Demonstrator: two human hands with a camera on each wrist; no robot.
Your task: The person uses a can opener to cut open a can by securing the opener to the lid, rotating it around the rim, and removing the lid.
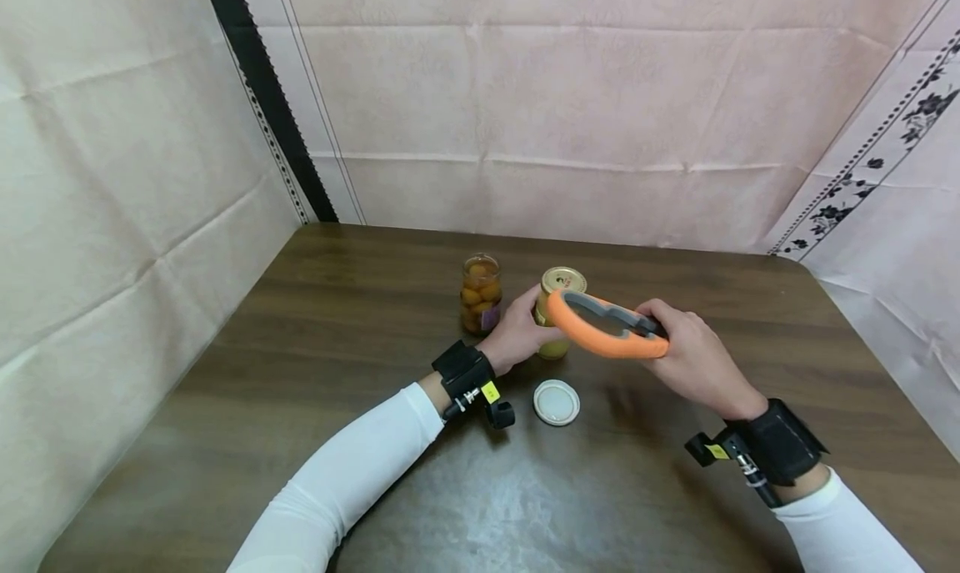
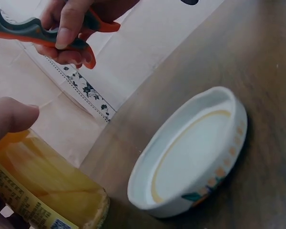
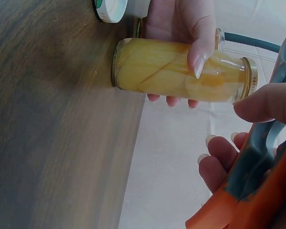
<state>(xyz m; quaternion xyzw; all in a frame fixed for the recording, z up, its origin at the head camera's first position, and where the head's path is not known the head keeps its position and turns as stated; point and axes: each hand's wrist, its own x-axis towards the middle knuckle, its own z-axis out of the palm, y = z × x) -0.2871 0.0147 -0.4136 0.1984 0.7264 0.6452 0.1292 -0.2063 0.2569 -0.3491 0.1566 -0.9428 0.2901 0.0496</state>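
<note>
My left hand (image 1: 520, 335) grips a tall glass jar (image 3: 162, 71) of pale yellow fruit that stands on the table with its gold lid (image 1: 564, 279) on. In the right wrist view the left thumb lies across the glass, with fingertips showing past the far side. My right hand (image 1: 693, 360) holds an orange and grey jar opener (image 1: 592, 337) by one end, its loop beside the top of the jar in the head view. The right thumb (image 3: 264, 102) comes right up to the lid's edge in the right wrist view.
An open-topped jar (image 1: 480, 294) of round amber fruit stands just left of the gripped jar. A loose white lid (image 1: 557, 403) lies inside up on the wooden table (image 1: 360, 364), nearer to me. Pale cloth (image 1: 585, 123) hangs behind the table.
</note>
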